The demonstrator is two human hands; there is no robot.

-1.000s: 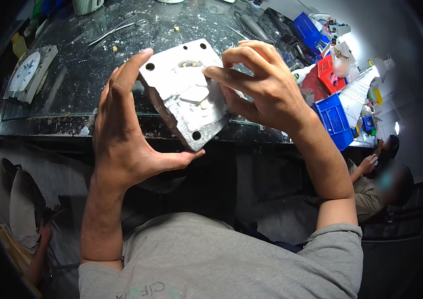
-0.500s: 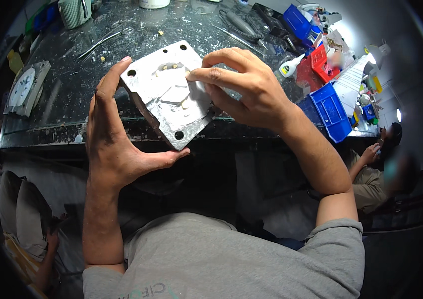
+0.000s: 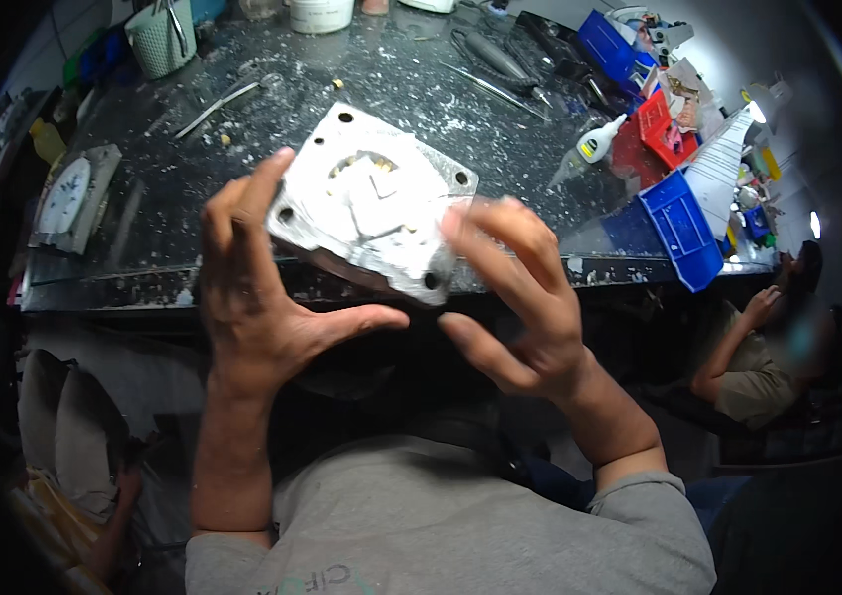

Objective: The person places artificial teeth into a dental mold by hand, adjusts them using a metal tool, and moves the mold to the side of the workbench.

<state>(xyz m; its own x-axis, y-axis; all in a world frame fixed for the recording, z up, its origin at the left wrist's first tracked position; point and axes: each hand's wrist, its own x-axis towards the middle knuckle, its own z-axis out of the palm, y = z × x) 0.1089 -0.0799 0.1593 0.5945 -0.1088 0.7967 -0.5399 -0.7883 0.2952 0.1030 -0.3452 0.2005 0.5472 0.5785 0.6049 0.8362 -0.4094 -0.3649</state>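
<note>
My left hand (image 3: 262,288) grips the left and lower side of a square metal dental flask half (image 3: 371,203). Its thumb reaches along the near edge, and its fingers stand along the left edge. White plaster fills the flask half, with holes at the metal corners and small yellowish teeth in a curved row in the plaster. My right hand (image 3: 530,307), slightly blurred, is at the right edge of the flask half. Its fingertips overlap that edge, while the thumb is spread apart below.
Another plaster-filled flask half (image 3: 69,203) lies on the dark bench (image 3: 272,79) at left. Metal tweezers (image 3: 218,107), a handpiece (image 3: 490,58), a small white bottle (image 3: 599,142) and blue (image 3: 683,228) and red trays (image 3: 664,129) lie beyond. People sit at both sides.
The flask half has turned clockwise and shifted right and nearer. My right hand has left the plaster's middle and moved down to the right edge, its fingers spreading.
</note>
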